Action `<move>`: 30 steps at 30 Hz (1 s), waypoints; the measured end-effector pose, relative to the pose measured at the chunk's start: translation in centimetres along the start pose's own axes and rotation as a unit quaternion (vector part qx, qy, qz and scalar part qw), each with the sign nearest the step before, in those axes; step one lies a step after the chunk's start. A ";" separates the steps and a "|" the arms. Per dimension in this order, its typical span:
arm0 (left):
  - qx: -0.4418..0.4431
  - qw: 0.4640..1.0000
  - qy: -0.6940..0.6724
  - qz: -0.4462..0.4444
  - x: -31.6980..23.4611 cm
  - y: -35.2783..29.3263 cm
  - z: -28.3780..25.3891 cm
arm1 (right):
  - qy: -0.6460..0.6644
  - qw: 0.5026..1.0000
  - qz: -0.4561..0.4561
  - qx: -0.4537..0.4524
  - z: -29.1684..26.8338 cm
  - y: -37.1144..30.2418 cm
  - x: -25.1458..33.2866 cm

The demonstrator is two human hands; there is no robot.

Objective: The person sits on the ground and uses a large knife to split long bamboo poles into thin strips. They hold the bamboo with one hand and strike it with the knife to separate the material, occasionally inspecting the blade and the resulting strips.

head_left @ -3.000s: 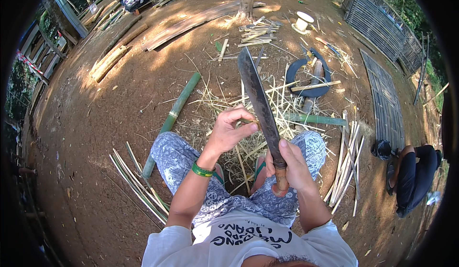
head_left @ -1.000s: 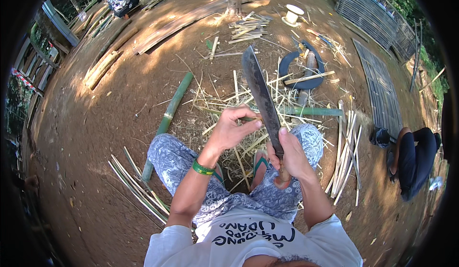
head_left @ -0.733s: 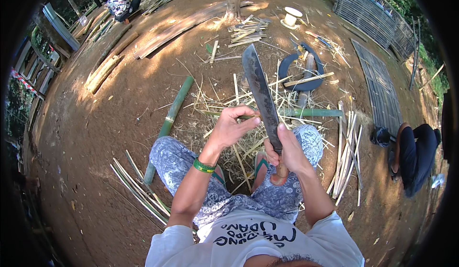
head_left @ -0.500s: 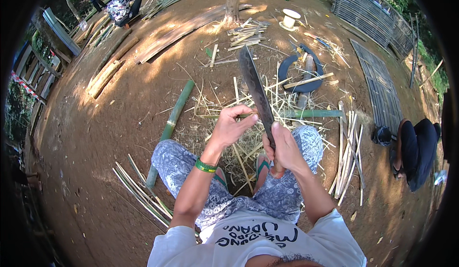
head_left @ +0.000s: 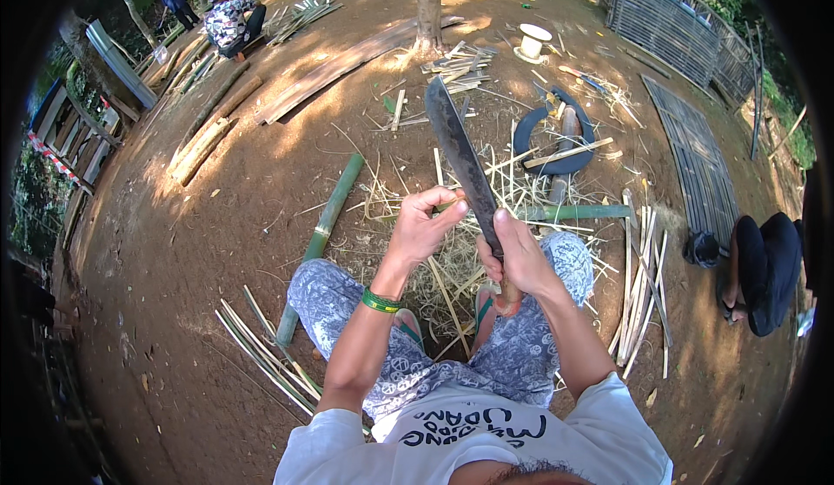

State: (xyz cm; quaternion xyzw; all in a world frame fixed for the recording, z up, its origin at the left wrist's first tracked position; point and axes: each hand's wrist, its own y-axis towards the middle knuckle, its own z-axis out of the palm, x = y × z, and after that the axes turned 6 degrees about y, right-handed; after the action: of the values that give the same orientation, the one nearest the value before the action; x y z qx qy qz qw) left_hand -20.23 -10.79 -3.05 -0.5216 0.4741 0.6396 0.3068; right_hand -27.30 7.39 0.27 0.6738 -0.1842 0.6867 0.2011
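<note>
My right hand (head_left: 519, 255) is closed round the wooden handle of a machete (head_left: 462, 153). Its long dark blade slants up and to the left, past the fingers of my left hand (head_left: 424, 226). That hand is pinched on a thin greenish bamboo strip (head_left: 447, 205) beside the blade; most of the strip is hidden by my fingers. Beyond and below both hands, pale shavings (head_left: 439, 290) cover the ground between my feet. A green bamboo pole (head_left: 580, 212) lies crosswise just past my right knee.
A longer bamboo pole (head_left: 326, 223) lies by my left knee. Split strips are piled at left (head_left: 265, 350) and right (head_left: 641, 290). Farther off are a dark curved ring (head_left: 580, 162), a white spool (head_left: 532, 44) and a tree trunk (head_left: 429, 12). Other people crouch at far left (head_left: 230, 23) and right (head_left: 764, 272).
The machete blade has tilted a little further left, its tip now nearer above my left hand. Both hands keep their hold. The whole view has shifted slightly.
</note>
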 end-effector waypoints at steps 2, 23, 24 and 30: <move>-0.004 1.000 -0.006 0.002 -0.2 -0.1 -0.1 | -0.003 1.000 0.002 0.000 0.3 0.2 0.3; -0.009 1.000 0.025 0.003 0.0 0.0 -0.7 | -0.118 0.992 -0.041 -0.036 1.4 0.4 1.6; -0.009 1.000 0.015 0.001 0.0 0.0 -0.7 | -0.107 0.993 -0.025 -0.036 1.3 0.5 1.5; -0.008 0.999 0.030 0.011 -0.4 -0.1 -0.7 | -0.070 0.997 0.015 0.000 0.7 1.1 1.2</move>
State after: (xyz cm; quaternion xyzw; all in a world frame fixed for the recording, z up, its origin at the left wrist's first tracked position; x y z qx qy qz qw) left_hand -19.82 -11.38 -2.73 -0.5378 0.4835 0.6307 0.2814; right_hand -27.28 6.14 1.46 0.7171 -0.2081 0.6409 0.1778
